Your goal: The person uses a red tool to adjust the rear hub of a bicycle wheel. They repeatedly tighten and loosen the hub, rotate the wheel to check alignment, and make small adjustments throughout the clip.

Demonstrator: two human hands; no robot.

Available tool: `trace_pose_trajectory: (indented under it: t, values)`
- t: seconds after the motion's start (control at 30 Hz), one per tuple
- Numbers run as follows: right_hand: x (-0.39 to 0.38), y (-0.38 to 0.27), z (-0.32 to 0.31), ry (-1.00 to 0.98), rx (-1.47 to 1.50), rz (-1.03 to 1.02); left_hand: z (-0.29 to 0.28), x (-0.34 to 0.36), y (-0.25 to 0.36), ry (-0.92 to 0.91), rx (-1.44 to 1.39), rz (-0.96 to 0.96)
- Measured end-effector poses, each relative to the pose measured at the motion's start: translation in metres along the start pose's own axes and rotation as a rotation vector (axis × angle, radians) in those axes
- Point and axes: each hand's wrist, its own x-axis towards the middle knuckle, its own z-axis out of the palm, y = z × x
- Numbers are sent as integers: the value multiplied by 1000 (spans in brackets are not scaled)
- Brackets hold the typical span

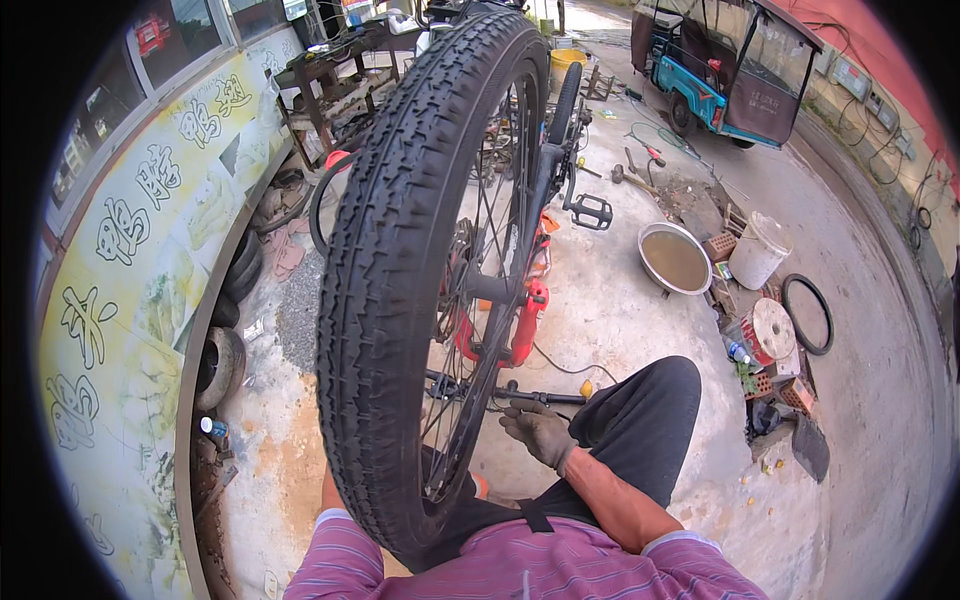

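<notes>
A bicycle wheel with a black knobbly tire [385, 250] rises close in front of me, on a bicycle that looks turned upside down. Its handlebar [550, 397] lies low by the ground, and a pedal [591, 212] sticks out farther back. My right hand [537, 432], in a grey glove, is right of the wheel's lower part, just nearer than the handlebar. Its fingers stretch toward the spokes and no object shows in them. Behind the tire my left hand is hidden; only a bit of that forearm shows. Red parts [530, 325] sit beyond the wheel hub.
A metal basin of murky water [675, 258] stands to the right, near a white bucket [761, 250], bricks and a loose tire [807, 314]. A hammer [632, 178] lies farther back. Old tires [220, 368] line the sign board at left. A blue three-wheeler [690, 90] stands far right.
</notes>
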Motion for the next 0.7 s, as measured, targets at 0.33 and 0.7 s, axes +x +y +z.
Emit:
trace_pose_trajectory:
  t: [0.33, 0.7]
  values:
    - [-46, -77, 27, -382, 457, -14, -24, -68, -33, 251, -122, -1]
    - [-19, -28, 2, -80, 120, 177, -42, -214, -138, 117, 619, -505]
